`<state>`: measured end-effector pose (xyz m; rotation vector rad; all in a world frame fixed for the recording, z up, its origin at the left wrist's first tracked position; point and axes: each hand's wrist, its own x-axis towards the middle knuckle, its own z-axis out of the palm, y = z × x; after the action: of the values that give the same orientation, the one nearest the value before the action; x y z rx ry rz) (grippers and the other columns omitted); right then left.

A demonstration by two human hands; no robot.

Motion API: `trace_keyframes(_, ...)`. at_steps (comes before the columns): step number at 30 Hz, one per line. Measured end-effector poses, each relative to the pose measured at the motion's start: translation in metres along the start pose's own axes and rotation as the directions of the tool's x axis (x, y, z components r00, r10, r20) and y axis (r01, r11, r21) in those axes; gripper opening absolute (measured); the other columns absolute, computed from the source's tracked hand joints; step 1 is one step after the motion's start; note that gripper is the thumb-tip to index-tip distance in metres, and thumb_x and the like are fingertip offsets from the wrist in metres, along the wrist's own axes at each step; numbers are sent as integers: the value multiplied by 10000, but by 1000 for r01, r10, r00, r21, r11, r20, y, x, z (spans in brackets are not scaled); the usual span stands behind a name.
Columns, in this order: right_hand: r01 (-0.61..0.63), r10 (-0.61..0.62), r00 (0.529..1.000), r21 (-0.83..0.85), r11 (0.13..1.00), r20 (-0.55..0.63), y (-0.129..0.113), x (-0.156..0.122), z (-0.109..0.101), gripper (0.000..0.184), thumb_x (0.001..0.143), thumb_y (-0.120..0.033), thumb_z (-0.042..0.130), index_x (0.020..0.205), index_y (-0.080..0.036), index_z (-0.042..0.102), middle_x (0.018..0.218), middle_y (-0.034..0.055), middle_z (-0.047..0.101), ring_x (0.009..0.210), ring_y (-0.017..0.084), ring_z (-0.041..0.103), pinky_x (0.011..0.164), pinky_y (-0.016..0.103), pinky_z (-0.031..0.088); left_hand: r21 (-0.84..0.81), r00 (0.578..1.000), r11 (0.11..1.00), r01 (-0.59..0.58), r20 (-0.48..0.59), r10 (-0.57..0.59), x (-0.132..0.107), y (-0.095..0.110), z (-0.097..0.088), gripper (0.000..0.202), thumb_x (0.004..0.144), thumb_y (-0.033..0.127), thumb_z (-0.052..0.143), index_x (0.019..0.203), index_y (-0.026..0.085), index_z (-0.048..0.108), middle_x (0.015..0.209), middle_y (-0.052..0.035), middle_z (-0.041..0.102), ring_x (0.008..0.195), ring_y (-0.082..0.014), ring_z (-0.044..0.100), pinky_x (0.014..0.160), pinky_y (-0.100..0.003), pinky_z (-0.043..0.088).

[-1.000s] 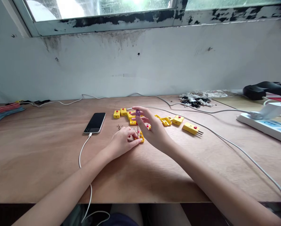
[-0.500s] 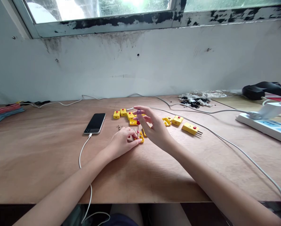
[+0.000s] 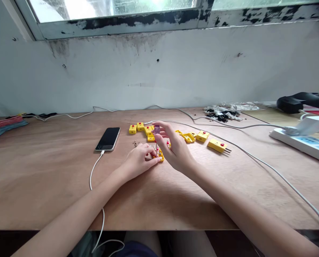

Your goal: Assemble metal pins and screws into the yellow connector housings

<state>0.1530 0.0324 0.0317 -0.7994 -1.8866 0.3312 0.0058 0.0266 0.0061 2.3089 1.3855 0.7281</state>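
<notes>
My right hand (image 3: 174,147) grips the purple handle of a screwdriver (image 3: 157,130), which stands upright with its shaft pointing down. Its tip meets an opened yellow plug housing (image 3: 160,155) lying on the table. Around the left side of that housing, my left hand (image 3: 140,157) is closed, thumb and fingers pinching it against the tabletop. Small metal parts show inside the housing, too small to make out. A little pile of screws (image 3: 135,144) lies just beyond my left hand. Yellow housing halves (image 3: 188,137) sit past my right hand.
Several yellow plugs with red dots (image 3: 132,129) stand behind the hands; one with metal pins (image 3: 218,146) lies to the right. A phone (image 3: 108,139) on a white cable is at left. A power strip (image 3: 301,142) and black-and-white small parts (image 3: 223,113) are at right.
My right hand's fingers have shifted round the screwdriver handle. My left hand and the plug housing stay in place; the view has tilted slightly.
</notes>
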Motion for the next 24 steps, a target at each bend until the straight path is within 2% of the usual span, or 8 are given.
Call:
trace_keyframes(3, -15, 14, 999, -17, 1000, -33, 0, 1, 1, 215, 931, -318, 401, 1103, -243, 505, 1027, 56, 655, 927, 193, 640, 796, 370, 516, 24, 1000, 1000, 13, -14, -13, 0, 1, -1, 227, 805, 386, 574, 669, 206, 588, 783, 0, 571, 793, -187, 521, 663, -289, 411)
trace_keyframes(7, -46, 57, 988, 75, 996, -141, 4, 2, 4, 163, 868, -364, 523, 973, -240, 509, 909, 27, 669, 794, 174, 661, 698, 336, 546, 33, 999, 999, 16, -34, -15, -1, 2, -1, 225, 799, 389, 589, 667, 206, 582, 798, 3, 578, 825, -191, 525, 687, -295, 419)
trace_keyframes(10, -79, 99, 977, 111, 991, -191, 5, 2, 6, 200, 821, -368, 588, 914, -236, 470, 870, 9, 665, 686, 150, 654, 629, 311, 538, 43, 999, 999, 17, -31, -15, -1, 3, -1, 217, 800, 379, 589, 669, 206, 585, 793, -1, 580, 836, -196, 521, 701, -303, 424)
trace_keyframes(14, -105, 121, 978, 96, 990, -171, 4, 2, 5, 233, 832, -327, 573, 1028, -239, 482, 807, -14, 637, 608, 126, 627, 561, 272, 509, 41, 999, 999, 17, -37, -16, -2, 3, -1, 203, 796, 365, 596, 671, 205, 583, 796, -1, 573, 848, -196, 525, 714, -308, 434)
trace_keyframes(18, -25, 29, 992, 30, 999, -122, 2, 3, -1, 172, 885, -284, 493, 1033, -234, 566, 911, 14, 657, 697, 125, 634, 670, 289, 522, 47, 1000, 999, -6, 2, 6, -3, 0, -4, 124, 770, 334, 619, 733, 216, 611, 856, -4, 580, 877, -200, 529, 760, -325, 444)
trace_keyframes(20, 6, 0, 997, 66, 998, -84, 1, 4, -2, 202, 912, -264, 434, 1055, -227, 571, 1006, 38, 657, 793, 138, 644, 723, 302, 527, 48, 999, 999, -26, 42, 24, -4, -2, -7, 100, 741, 314, 650, 782, 226, 628, 895, -6, 589, 904, -205, 526, 798, -336, 443)
trace_keyframes(22, 10, -3, 998, 126, 992, -56, 0, 5, -3, 233, 918, -241, 412, 1097, -224, 560, 1042, 47, 651, 844, 145, 645, 752, 310, 530, 56, 998, 998, -35, 63, 31, -4, -3, -8, 98, 730, 299, 659, 794, 230, 634, 904, -7, 599, 910, -208, 524, 816, -344, 440)
trace_keyframes(24, -20, 28, 998, 142, 990, -58, -1, 6, -4, 224, 906, -239, 441, 1084, -219, 574, 984, 40, 659, 793, 139, 646, 726, 303, 536, 66, 998, 997, -35, 57, 31, -4, -2, -9, 62, 753, 282, 631, 788, 230, 635, 889, -7, 606, 899, -206, 524, 807, -342, 442)
